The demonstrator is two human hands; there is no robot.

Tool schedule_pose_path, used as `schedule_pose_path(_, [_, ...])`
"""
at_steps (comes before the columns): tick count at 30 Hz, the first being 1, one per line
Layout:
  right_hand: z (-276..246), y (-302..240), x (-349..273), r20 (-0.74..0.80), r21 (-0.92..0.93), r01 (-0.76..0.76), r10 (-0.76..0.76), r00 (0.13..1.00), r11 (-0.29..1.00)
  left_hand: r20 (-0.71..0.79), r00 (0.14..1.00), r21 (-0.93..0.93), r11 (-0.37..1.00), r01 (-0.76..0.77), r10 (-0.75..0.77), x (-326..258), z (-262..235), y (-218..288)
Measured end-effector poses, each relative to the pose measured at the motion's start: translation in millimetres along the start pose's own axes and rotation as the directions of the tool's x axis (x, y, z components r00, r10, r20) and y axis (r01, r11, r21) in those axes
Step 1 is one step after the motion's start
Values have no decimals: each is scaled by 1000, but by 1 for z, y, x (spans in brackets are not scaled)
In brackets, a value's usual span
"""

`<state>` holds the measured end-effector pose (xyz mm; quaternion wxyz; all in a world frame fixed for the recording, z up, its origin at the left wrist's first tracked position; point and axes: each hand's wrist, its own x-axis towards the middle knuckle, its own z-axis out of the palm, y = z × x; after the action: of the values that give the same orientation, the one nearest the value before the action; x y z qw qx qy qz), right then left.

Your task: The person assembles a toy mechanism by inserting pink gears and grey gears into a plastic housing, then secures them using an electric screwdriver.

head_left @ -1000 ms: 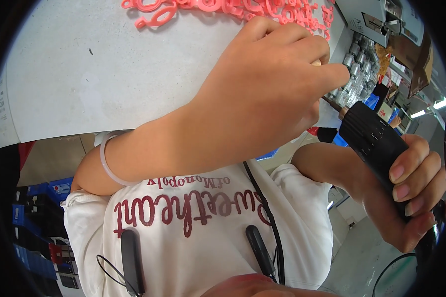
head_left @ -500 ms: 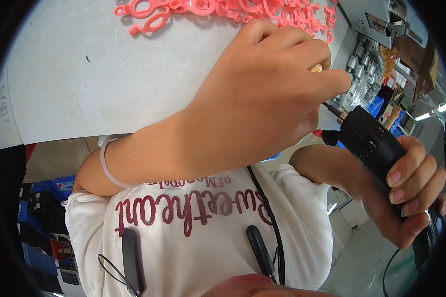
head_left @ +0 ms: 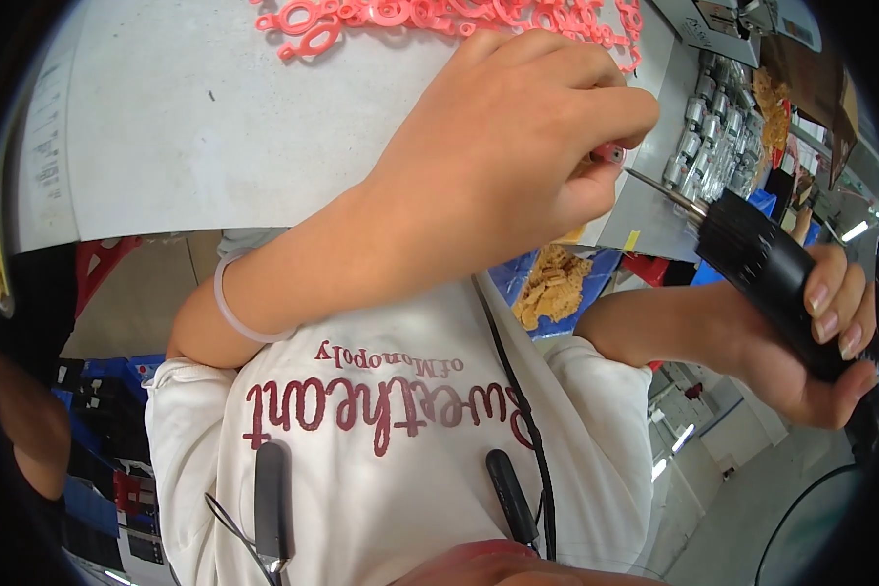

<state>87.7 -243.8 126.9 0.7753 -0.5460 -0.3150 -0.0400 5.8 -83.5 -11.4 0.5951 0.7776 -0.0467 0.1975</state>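
My left hand [head_left: 498, 146] is raised over the grey table [head_left: 166, 127], its fingers pinched on a small pink plastic piece [head_left: 610, 154]. A clear bracelet [head_left: 227, 308] circles that wrist. My right hand [head_left: 811, 342] grips a black power screwdriver [head_left: 762, 259] at the right. Its thin metal bit [head_left: 659, 186] points up and left, with the tip just short of the pink piece. A heap of pink plastic parts [head_left: 439, 15] lies along the table's far edge.
Rows of small metal parts [head_left: 703, 127] sit on the bench at the upper right. A blue bin holding tan pieces [head_left: 554, 283] stands below the table edge. My white shirt with two black clip-on devices fills the lower middle. Dark and blue crates are stacked at the lower left.
The screwdriver's bit has come into sight close to my left fingertips, and the pink piece now shows there. The pink heap has drifted up in the view.
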Motion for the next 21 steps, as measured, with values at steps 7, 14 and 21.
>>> schedule_pose_path(7, [-24,-28,-31,-8,-61,144,-145,989,988,54,959,284,916,-283,279,-6,-1,18])
schedule_pose_path(14, [-45,-35,-48,-133,-112,157,-171,976,981,38,970,621,755,-211,240,9,-49,36])
schedule_pose_path(21, [-57,-30,-51,-128,-133,140,-157,979,981,-427,890,865,361,349,163,15,-227,26])
